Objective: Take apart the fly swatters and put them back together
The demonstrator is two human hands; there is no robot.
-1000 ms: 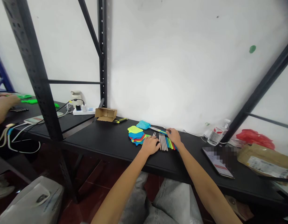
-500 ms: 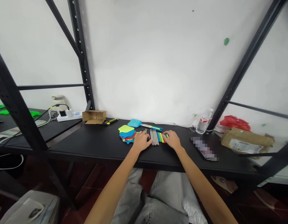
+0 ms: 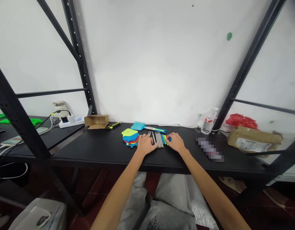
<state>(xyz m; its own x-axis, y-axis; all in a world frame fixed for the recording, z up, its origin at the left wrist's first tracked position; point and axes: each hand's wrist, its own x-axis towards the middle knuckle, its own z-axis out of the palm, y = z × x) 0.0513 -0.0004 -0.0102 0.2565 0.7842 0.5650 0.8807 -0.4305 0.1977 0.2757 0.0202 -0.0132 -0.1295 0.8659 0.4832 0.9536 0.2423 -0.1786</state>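
Several thin metal rods (image 3: 159, 140) lie side by side on the black table between my hands, beside a row of coloured plastic handles (image 3: 164, 139) in blue and green. My left hand (image 3: 146, 144) curves over the left rods, its thumb and fingertips around them; part of them is hidden beneath it. At the right end, my right hand (image 3: 176, 142) has its fingers closed about the outer handles, with a bit of blue showing in its grasp. Left of my left hand is a fanned pile of fly swatter heads (image 3: 130, 138), yellow-green, blue and red. Behind lies a blue fly swatter (image 3: 147, 126).
An open cardboard box (image 3: 96, 122) and a black-and-yellow item (image 3: 114, 125) sit at the back left. To the right are a clear bottle (image 3: 209, 123), a blurred phone-like object (image 3: 209, 149) and a brown parcel (image 3: 254, 140). Black rack posts (image 3: 82, 64) flank the table.
One rod near my left thumb now stands slightly apart and slanted from the others. My right hand has shifted a little left over the handles. The head view has moved slightly.
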